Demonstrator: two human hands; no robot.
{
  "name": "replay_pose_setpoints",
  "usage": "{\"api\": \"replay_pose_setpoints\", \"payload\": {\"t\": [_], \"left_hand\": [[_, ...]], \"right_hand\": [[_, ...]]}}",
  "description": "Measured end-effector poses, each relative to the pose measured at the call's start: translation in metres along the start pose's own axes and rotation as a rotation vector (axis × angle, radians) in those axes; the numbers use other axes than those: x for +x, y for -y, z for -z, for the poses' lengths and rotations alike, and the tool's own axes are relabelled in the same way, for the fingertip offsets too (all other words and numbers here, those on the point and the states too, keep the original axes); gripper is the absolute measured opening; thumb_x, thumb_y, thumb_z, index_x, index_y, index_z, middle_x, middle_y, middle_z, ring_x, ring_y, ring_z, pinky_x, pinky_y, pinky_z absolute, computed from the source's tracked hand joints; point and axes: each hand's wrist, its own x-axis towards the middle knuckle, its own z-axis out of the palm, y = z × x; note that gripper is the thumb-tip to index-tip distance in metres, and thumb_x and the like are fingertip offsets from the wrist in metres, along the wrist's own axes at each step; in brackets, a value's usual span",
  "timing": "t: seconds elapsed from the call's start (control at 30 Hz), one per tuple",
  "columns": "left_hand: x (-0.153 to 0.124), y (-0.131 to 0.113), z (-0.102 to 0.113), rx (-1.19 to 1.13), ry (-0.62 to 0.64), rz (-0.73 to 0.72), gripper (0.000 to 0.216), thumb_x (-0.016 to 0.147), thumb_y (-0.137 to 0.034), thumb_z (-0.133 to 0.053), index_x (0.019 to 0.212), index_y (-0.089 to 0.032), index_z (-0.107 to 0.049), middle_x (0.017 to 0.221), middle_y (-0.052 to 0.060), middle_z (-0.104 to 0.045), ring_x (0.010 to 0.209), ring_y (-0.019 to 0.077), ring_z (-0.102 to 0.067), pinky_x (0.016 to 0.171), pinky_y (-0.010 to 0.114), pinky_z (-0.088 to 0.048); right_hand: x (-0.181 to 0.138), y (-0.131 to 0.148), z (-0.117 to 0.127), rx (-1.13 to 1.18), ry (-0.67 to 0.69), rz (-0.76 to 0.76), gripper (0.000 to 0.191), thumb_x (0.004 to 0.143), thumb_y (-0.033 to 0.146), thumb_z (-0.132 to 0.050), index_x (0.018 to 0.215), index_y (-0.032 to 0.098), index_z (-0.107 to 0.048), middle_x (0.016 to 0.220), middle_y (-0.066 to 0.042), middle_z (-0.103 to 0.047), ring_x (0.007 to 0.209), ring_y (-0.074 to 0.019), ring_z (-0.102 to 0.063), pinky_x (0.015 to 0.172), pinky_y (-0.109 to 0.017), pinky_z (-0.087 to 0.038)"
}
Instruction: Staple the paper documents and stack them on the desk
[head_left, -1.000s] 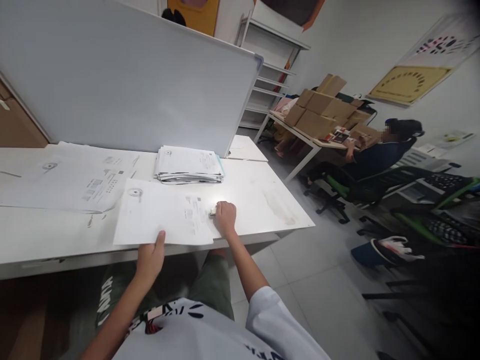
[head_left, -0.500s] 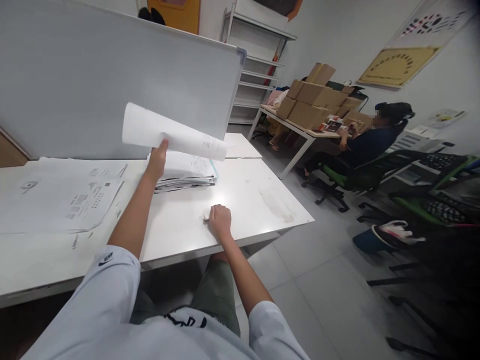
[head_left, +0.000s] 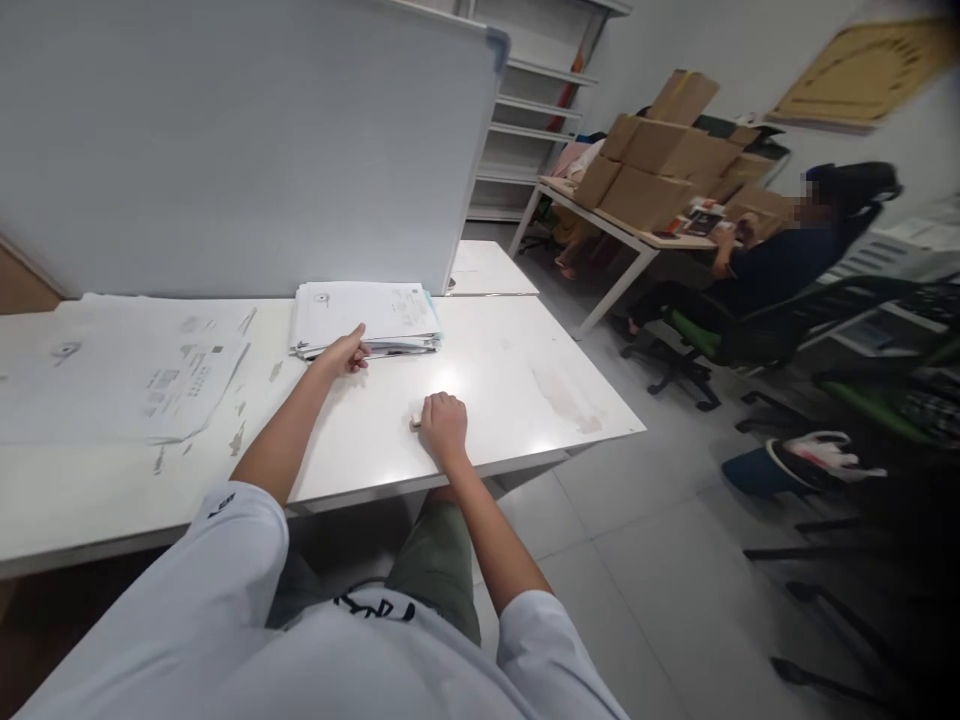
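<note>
A stack of printed papers (head_left: 367,305) lies on the white table, its top sheet flat and a light-blue edge showing at the right. My left hand (head_left: 345,352) is at the stack's near edge, thumb over the top sheet and fingers curled at the edge below. It looks closed on the papers; how many sheets it grips cannot be made out. Nearer to me, my right hand (head_left: 444,428) rests on the table, closed around a small pale object (head_left: 416,421). Only one end of that object sticks out on the left, so its kind is hidden.
Large printed sheets (head_left: 127,370) are spread over the left of the table (head_left: 495,400). A whiteboard (head_left: 247,150) stands behind the stack. At right, a seated person (head_left: 787,250) works at another table with cardboard boxes (head_left: 660,150). A bin (head_left: 765,468) stands on the floor.
The curled paper that my left hand held up now lies flat on the stack. That hand has come down to the near edge. My right hand stays put; the view has shifted slightly.
</note>
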Motion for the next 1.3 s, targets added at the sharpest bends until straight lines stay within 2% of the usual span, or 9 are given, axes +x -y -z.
{"api": "replay_pose_setpoints", "payload": {"t": [0.1, 0.2, 0.33, 0.47, 0.6, 0.73, 0.87, 1.03, 1.3], "left_hand": [[-0.054, 0.014, 0.02, 0.306, -0.17, -0.212, 0.047, 0.09, -0.059, -0.05, 0.067, -0.02, -0.061, 0.05, 0.005, -0.054, 0.06, 0.0235, -0.061, 0.061, 0.032, -0.042], [-0.095, 0.036, 0.067, 0.629, -0.422, -0.321, 0.039, 0.092, -0.051, -0.047, 0.078, -0.021, -0.067, 0.069, 0.008, -0.066, 0.077, 0.0294, -0.065, 0.074, 0.037, -0.045], [-0.108, 0.092, 0.149, 0.923, -0.675, -0.181, 0.049, 0.081, -0.043, -0.064, 0.116, -0.01, -0.063, 0.12, 0.024, -0.065, 0.124, 0.0422, -0.051, 0.102, 0.052, -0.037], [-0.113, 0.15, 0.192, 1.066, -0.633, -0.063, 0.06, 0.087, -0.045, -0.056, 0.127, 0.0, -0.053, 0.14, 0.03, -0.05, 0.131, 0.0435, -0.041, 0.104, 0.055, -0.033], [-0.125, 0.17, 0.188, 1.161, -0.711, -0.033, 0.052, 0.099, -0.039, -0.027, 0.111, -0.002, -0.062, 0.111, 0.023, -0.065, 0.101, 0.0328, -0.058, 0.086, 0.042, -0.04], [-0.128, 0.172, 0.181, 1.214, -0.717, -0.048, 0.06, 0.101, -0.037, -0.013, 0.107, -0.002, -0.063, 0.105, 0.022, -0.064, 0.094, 0.0311, -0.056, 0.077, 0.04, -0.038], [-0.122, 0.178, 0.184, 1.114, -0.774, -0.154, 0.053, 0.097, -0.046, -0.032, 0.113, -0.006, -0.063, 0.117, 0.021, -0.063, 0.108, 0.0335, -0.053, 0.092, 0.045, -0.038], [-0.116, 0.18, 0.189, 0.934, -0.716, -0.111, 0.076, 0.087, -0.056, -0.051, 0.144, -0.005, -0.045, 0.155, 0.022, -0.037, 0.14, 0.0409, -0.029, 0.114, 0.057, -0.018], [-0.118, 0.177, 0.191, 0.837, -0.763, -0.114, 0.056, 0.089, -0.04, -0.045, 0.131, -0.006, -0.059, 0.145, 0.016, -0.052, 0.133, 0.0319, -0.042, 0.112, 0.044, -0.027]], "right_hand": [[-0.003, -0.002, 0.0, 0.005, 0.005, 0.015, 0.03, 0.1, 0.022, -0.039, 0.081, 0.018, -0.061, 0.085, -0.009, -0.065, 0.083, -0.0225, -0.055, 0.077, -0.034, -0.032], [-0.006, -0.004, -0.001, 0.008, 0.014, 0.044, 0.03, 0.1, 0.021, -0.038, 0.08, 0.018, -0.061, 0.086, -0.009, -0.065, 0.084, -0.0233, -0.055, 0.076, -0.035, -0.03], [-0.009, -0.007, -0.001, 0.012, 0.018, 0.048, 0.031, 0.1, 0.022, -0.037, 0.081, 0.017, -0.061, 0.089, -0.011, -0.064, 0.085, -0.0239, -0.054, 0.074, -0.035, -0.029], [-0.011, -0.009, -0.002, 0.034, 0.019, 0.035, 0.031, 0.1, 0.022, -0.037, 0.081, 0.016, -0.062, 0.089, -0.011, -0.064, 0.085, -0.0241, -0.053, 0.074, -0.035, -0.028], [-0.01, -0.008, 0.001, 0.028, 0.047, 0.01, 0.031, 0.1, 0.022, -0.037, 0.083, 0.016, -0.062, 0.09, -0.011, -0.064, 0.087, -0.0238, -0.054, 0.075, -0.035, -0.029], [-0.007, -0.008, 0.002, 0.013, 0.067, -0.004, 0.031, 0.1, 0.022, -0.036, 0.084, 0.016, -0.062, 0.091, -0.011, -0.064, 0.088, -0.0232, -0.054, 0.075, -0.034, -0.029], [-0.006, -0.009, 0.0, 0.022, 0.049, 0.003, 0.032, 0.101, 0.022, -0.035, 0.083, 0.016, -0.062, 0.091, -0.011, -0.064, 0.087, -0.0228, -0.053, 0.075, -0.034, -0.03], [-0.007, -0.01, -0.002, 0.017, 0.028, 0.005, 0.033, 0.1, 0.022, -0.035, 0.082, 0.017, -0.062, 0.09, -0.01, -0.065, 0.086, -0.0231, -0.054, 0.074, -0.034, -0.029], [-0.008, -0.012, -0.003, 0.018, 0.008, 0.007, 0.034, 0.101, 0.022, -0.034, 0.08, 0.017, -0.061, 0.087, -0.009, -0.065, 0.083, -0.022, -0.053, 0.073, -0.033, -0.029]]}}
